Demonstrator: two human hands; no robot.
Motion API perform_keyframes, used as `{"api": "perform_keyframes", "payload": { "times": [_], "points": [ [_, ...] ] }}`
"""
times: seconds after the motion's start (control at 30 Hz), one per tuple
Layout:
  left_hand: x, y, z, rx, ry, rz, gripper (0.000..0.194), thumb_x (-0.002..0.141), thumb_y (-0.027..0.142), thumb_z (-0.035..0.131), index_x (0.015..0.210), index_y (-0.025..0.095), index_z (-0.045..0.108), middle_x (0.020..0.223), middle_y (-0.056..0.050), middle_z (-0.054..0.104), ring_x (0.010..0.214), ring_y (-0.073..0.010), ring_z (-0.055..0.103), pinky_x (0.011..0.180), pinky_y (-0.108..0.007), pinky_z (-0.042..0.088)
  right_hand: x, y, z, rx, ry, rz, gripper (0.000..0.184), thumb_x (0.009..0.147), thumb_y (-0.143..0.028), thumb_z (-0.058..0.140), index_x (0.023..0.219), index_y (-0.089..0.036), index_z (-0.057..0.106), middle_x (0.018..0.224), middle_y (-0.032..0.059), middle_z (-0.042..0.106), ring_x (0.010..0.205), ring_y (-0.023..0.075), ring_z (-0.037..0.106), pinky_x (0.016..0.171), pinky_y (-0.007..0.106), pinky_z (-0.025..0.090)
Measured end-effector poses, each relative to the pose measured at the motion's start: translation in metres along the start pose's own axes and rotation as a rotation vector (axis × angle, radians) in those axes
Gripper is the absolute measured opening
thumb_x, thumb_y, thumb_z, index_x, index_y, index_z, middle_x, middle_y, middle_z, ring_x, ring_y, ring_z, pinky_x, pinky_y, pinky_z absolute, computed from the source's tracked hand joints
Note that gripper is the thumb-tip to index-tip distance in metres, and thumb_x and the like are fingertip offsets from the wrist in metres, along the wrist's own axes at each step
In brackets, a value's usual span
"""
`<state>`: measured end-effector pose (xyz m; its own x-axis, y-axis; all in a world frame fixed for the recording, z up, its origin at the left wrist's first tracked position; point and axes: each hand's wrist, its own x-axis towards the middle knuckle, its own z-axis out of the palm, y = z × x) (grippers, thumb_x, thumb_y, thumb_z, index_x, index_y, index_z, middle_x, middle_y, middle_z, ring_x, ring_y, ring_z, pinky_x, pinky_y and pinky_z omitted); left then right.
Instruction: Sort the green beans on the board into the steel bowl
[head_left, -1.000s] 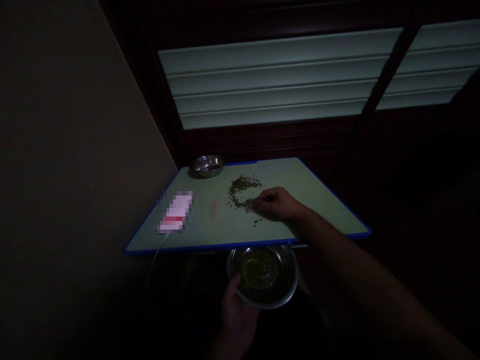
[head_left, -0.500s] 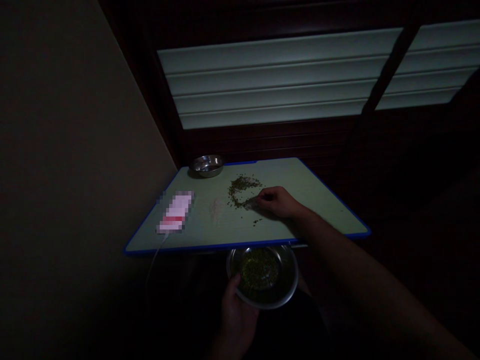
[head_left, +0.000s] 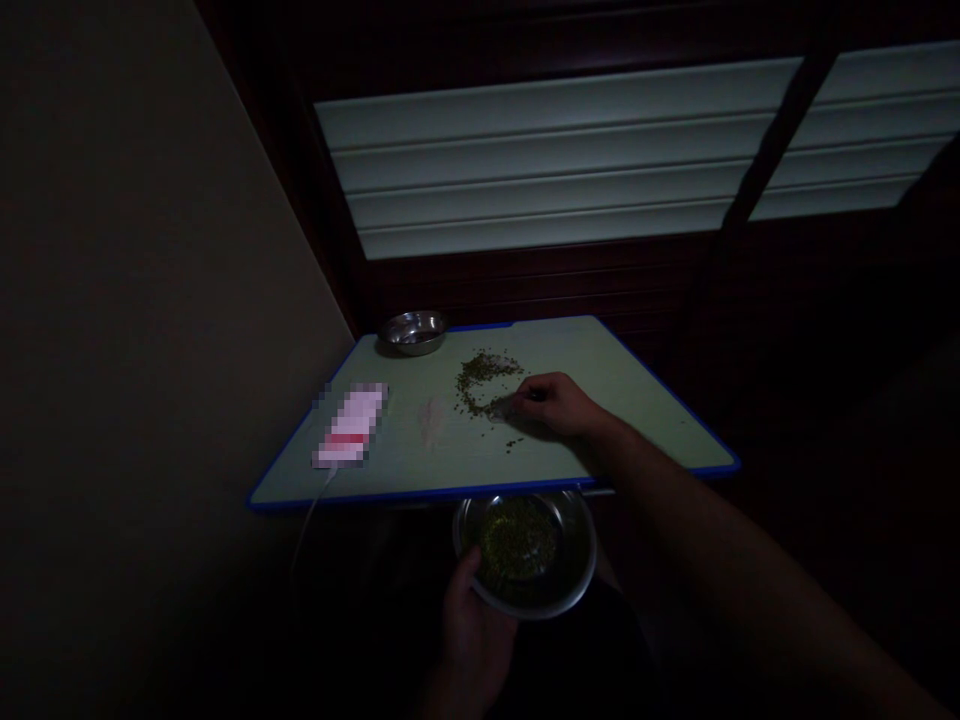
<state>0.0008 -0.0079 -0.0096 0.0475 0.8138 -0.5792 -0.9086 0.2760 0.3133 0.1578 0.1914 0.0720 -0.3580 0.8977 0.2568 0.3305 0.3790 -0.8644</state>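
Note:
My left hand (head_left: 480, 630) grips a metal bowl (head_left: 577, 580) just below the near edge of the table, with the thumb over its rim. Green beans or similar small grains (head_left: 517, 535) lie in that bowl. Over the tabletop, my right hand (head_left: 555, 403) is closed, its fingertips at the near right end of a curved patch of small dark grains (head_left: 480, 375). A small pale, shiny thing (head_left: 500, 410) shows at those fingertips; its kind is too dim to tell. A few stray grains (head_left: 514, 444) lie nearer the front edge.
The pale table (head_left: 637, 440) has a blue rim. A second metal bowl (head_left: 415, 333) stands at its back left corner. A blurred-out phone (head_left: 352, 425) with a white cable (head_left: 309, 515) lies at the left. Behind stands a dark slatted panel (head_left: 555, 160).
The right hand makes only tiny movements at the edge of the grains, and a stray grain now lies slightly apart near it. The left hand and its bowl stay put.

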Motion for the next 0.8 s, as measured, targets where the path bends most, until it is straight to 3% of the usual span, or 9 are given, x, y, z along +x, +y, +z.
{"api": "perform_keyframes", "payload": {
  "times": [0.27,0.53,0.8],
  "points": [
    [0.001,-0.001,0.000,0.013,-0.027,0.009,0.029,0.086,0.028,0.056,0.110,0.023,0.073,0.097,-0.006,0.079,0.100,-0.0254,0.070,0.100,-0.047,0.047,-0.001,-0.001,-0.001,-0.031,-0.028,0.007,0.019,0.069,-0.033,0.067,0.066,-0.015,0.064,0.063,0.0018,0.060,0.060,0.0127,0.050,0.061,0.028,0.041],
    [0.001,-0.002,-0.002,0.004,-0.025,-0.004,0.023,0.085,0.027,0.058,0.099,0.021,0.075,0.097,-0.006,0.079,0.098,-0.0250,0.071,0.099,-0.046,0.048,0.003,-0.001,0.002,-0.014,-0.111,0.014,0.019,0.073,-0.033,0.068,0.073,-0.014,0.068,0.069,0.0037,0.066,0.064,0.0133,0.054,0.065,0.029,0.044],
    [0.002,0.000,-0.001,-0.017,-0.028,-0.006,0.022,0.086,0.026,0.057,0.095,0.022,0.077,0.098,-0.006,0.079,0.098,-0.0246,0.070,0.101,-0.046,0.046,0.009,-0.009,0.010,0.103,-0.308,-0.014,0.021,0.076,-0.030,0.068,0.088,-0.014,0.072,0.082,0.0047,0.072,0.074,0.0143,0.061,0.074,0.030,0.047]
  ]
}}
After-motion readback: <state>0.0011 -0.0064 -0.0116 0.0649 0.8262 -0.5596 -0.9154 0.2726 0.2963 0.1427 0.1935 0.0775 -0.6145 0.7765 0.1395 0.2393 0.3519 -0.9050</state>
